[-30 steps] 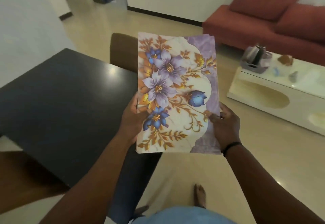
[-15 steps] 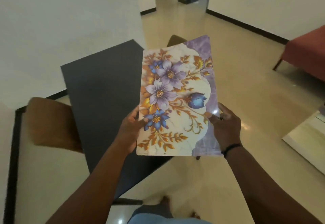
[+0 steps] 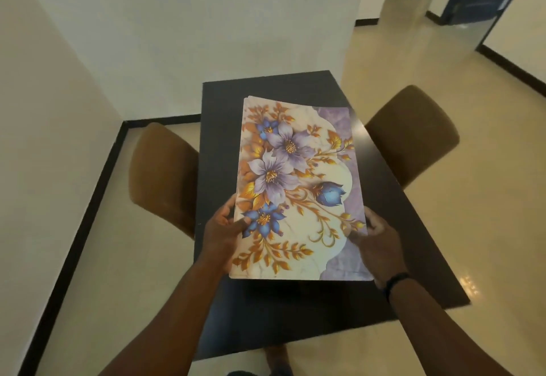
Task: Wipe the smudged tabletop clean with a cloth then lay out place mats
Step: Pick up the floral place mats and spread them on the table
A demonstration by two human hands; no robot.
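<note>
hands (image 3: 221, 237) (image 3: 376, 238) grip place mats (image 3: 298, 192) above table (image 3: 413, 228)

The floral place mats (image 3: 298, 192) are hiding the middle of the black table (image 3: 266, 316) and the fingers of both hands beneath them.

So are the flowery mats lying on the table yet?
Not yet. The place mats are held above the dark table: the left hand and right hand pinch their side edges.
</note>
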